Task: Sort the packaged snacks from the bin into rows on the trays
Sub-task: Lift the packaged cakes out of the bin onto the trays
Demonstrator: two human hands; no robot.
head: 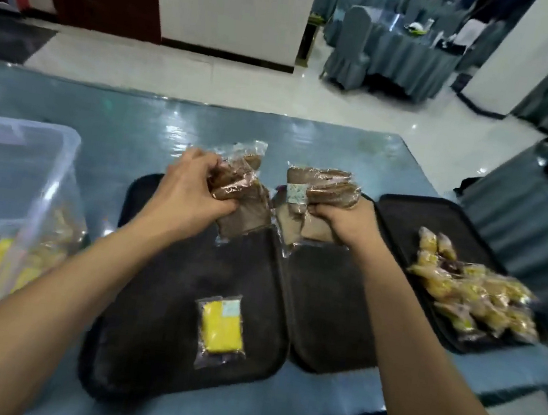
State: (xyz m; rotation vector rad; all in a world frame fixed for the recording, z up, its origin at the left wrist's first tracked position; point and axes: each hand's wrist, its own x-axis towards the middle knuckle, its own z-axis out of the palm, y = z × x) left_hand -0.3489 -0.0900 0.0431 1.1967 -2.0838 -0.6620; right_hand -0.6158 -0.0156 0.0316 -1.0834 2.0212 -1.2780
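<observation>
Left hand [192, 190] fingers curl around brown packs [234, 181] at frame centre. Right hand [344, 216] grips another brown stack [330, 186] above its fingers, over the trays [168, 298].

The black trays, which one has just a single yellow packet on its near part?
The left tray: one flat yellow packet lies there alone; the right tray holds a heap.

The table [157, 131] wears a glossy pale-blue cover. Three trays [158, 348] on it are black. Near the front edge of the left tray lies a bright yellow snack [221, 328] in clear wrap with a small pale label. The packets [234, 181] gripped at the trays' far edge are brown, also clear-wrapped. The right tray's heap [475, 297] is mostly yellow. The bin [23, 156] is clear plastic. Chair covers [351, 44] beyond are grey-blue.
</observation>
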